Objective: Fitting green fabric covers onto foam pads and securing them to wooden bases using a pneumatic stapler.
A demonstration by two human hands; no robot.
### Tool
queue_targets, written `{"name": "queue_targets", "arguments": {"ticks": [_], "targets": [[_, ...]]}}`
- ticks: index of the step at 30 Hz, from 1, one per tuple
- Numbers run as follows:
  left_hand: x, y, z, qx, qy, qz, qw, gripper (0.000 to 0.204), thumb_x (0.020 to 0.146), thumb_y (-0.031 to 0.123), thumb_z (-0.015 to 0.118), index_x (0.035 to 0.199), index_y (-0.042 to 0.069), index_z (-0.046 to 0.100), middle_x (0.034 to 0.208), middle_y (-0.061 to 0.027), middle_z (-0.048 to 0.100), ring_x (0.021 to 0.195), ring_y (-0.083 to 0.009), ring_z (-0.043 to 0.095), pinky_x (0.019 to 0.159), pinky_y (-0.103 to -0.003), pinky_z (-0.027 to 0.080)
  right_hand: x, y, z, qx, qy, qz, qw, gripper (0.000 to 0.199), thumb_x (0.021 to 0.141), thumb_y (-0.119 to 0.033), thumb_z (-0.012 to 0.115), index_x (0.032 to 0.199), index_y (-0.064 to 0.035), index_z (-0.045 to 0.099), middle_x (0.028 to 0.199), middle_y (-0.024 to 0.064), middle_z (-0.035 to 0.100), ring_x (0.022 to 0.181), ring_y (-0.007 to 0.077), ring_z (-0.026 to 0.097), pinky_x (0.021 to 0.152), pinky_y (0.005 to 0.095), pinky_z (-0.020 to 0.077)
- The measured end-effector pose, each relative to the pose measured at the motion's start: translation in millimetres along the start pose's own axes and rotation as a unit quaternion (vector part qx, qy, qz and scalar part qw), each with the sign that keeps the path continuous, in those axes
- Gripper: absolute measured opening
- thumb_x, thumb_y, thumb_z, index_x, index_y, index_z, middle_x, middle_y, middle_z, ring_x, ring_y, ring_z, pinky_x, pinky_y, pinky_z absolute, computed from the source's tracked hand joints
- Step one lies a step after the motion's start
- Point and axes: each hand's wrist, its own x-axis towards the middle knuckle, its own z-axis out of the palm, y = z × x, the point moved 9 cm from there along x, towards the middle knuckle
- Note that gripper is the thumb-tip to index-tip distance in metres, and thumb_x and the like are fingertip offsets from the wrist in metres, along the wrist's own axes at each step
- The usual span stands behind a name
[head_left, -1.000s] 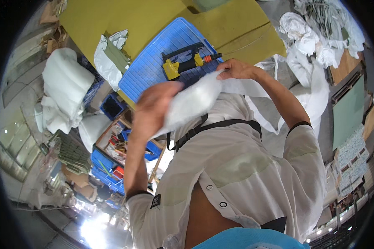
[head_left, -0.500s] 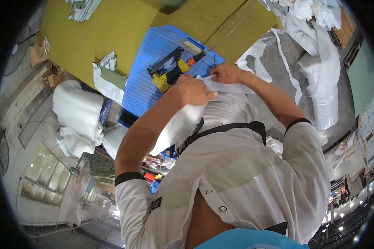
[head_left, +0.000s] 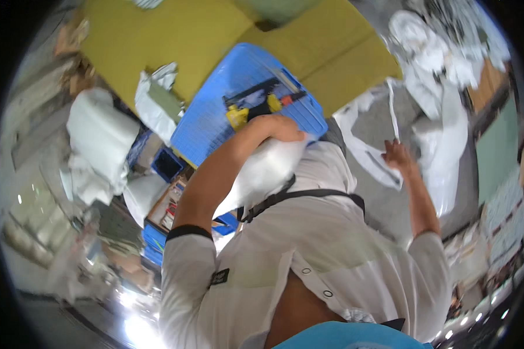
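My left hand [head_left: 278, 127] is closed on the upper edge of a soft white sheet [head_left: 265, 168], which bulges out beneath my forearm against my front. Just beyond that hand, a yellow and black air stapler [head_left: 239, 116] with a red hose fitting lies on a blue plastic crate [head_left: 192, 125]. My right hand [head_left: 397, 157] is stretched out to the right, away from the sheet. Its fingers look apart, though slightly blurred. A narrow white strip [head_left: 392, 107] meets its fingertips in the picture; whether they touch it is unclear.
A mustard-yellow surface [head_left: 174, 32] lies under and beyond the crate, with a white and green fabric bundle [head_left: 160, 96] on it. At left stands a white padding roll [head_left: 102, 131]. White scraps and a plastic-wrapped roll [head_left: 445, 168] are on the grey floor [head_left: 384, 200] at right.
My right hand has left the white sheet and swung out to the right. My left hand has stayed at the sheet. The view has shifted a little.
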Motion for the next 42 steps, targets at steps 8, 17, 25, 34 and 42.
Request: {"name": "queue_targets", "arguments": {"ticks": [8,17,25,34,42], "targets": [[-35,-54,15,-0.233,0.126,0.064,0.962,0.068,0.101,0.059,0.037,0.141,0.006,0.054,0.14,-0.0162,0.056,0.127,-0.0287,0.052,0.11,-0.04,0.039,-71,-308,-92,0.36,0.179,-0.484,0.777,0.075,0.086,-0.009,0.065,0.153,-0.0021,0.031,0.152,0.0207,0.042,0.142,0.031,0.04,0.116,0.0377,0.032],[-247,-262,83,-0.658,0.351,0.184,0.64,0.046,0.1,0.041,0.055,0.131,0.007,0.06,0.123,-0.0094,0.067,0.108,-0.0181,0.063,0.09,-0.031,0.049,-27,-299,-22,0.592,-0.138,-0.37,0.702,0.072,0.093,-0.017,0.066,0.155,-0.005,0.03,0.148,0.0107,0.047,0.133,0.0206,0.048,0.112,0.0355,0.0382],[-219,-595,265,-0.597,0.56,-0.367,0.442,0.038,0.08,0.033,0.071,0.107,0.006,0.068,0.099,-0.0135,0.073,0.101,-0.0322,0.07,0.087,-0.044,0.055,-39,-187,-88,0.381,0.2,-0.16,0.888,0.061,0.09,0.005,0.053,0.149,-0.0025,0.039,0.149,0.0152,0.045,0.13,0.031,0.051,0.106,0.0415,0.0451],[-185,-599,245,-0.471,0.559,-0.507,0.458,0.052,0.085,0.037,0.066,0.123,0.003,0.057,0.13,-0.0218,0.057,0.121,-0.0412,0.057,0.1,-0.048,0.05,-127,-169,-162,0.192,0.293,-0.094,0.932,0.062,0.084,0.014,0.051,0.144,-0.0055,0.049,0.144,0.0115,0.05,0.122,0.0286,0.056,0.101,0.0391,0.048],[-305,-553,294,-0.429,0.774,-0.408,0.224,0.022,0.08,0.001,0.059,0.102,0.001,0.054,0.1,-0.0244,0.06,0.098,-0.0417,0.06,0.083,-0.051,0.049,-152,-284,-287,0.177,0.339,-0.26,0.886,0.05,0.088,0.008,0.052,0.136,-0.0039,0.056,0.136,0.0115,0.057,0.127,0.0261,0.053,0.108,0.0374,0.041]]}}
